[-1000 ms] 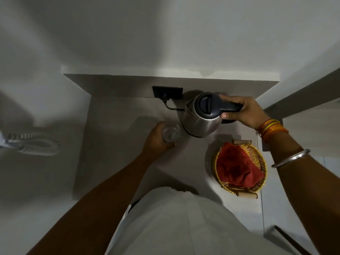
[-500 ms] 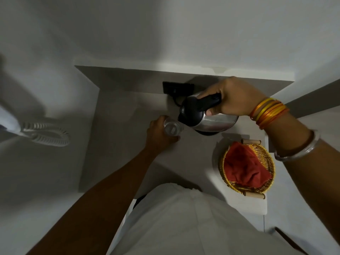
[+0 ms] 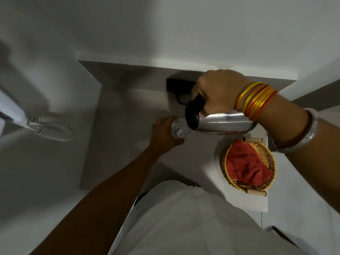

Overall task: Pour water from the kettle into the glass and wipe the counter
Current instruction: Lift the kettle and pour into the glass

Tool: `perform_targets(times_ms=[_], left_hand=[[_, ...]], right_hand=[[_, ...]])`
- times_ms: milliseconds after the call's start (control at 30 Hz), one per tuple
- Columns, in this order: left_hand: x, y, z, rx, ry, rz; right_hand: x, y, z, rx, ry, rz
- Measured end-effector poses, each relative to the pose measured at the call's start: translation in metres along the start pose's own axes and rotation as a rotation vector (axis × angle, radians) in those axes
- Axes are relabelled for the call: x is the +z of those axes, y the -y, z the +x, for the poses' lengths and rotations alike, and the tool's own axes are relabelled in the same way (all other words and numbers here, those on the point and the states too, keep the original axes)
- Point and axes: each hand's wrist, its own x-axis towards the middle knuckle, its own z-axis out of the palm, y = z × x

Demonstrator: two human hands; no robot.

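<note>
Kettle (image 3: 220, 123) is the thing to watch: it hangs tipped almost flat in the middle right of the frame, its dark top end right over the glass (image 3: 179, 129). The fingers (image 3: 197, 91) of the right hand (image 3: 219, 91) are curled tight around the black handle. The fingers of the left hand (image 3: 163, 133) wrap the far side of the glass and hold it steady on the bench (image 3: 128, 111), but most of them are hidden, so I cannot tell how hard they press. This looks like the pouring step. I cannot see a stream of water, and I cannot tell how full the glass is. Next, I think the kettle must be tipped slowly, with the spout kept over the glass, then lifted back up and put down. Lower right sits a woven basket (image 3: 226, 173) with a red cloth (image 3: 246, 166) inside it, likely for wiping the bench later.
</note>
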Motion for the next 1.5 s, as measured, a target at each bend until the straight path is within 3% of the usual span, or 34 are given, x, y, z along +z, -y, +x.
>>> perform_targets(times_ms=[900, 1500], left_hand=[[0.004, 0.005, -0.005, 0.009, 0.002, 0.013], [0.004, 0.007, -0.002, 0.017, 0.03, 0.05]], right_hand=[[-0.027, 0.045, 0.007, 0.099, 0.188, -0.196], [-0.032, 0.043, 0.011, 0.121, 0.168, -0.211]])
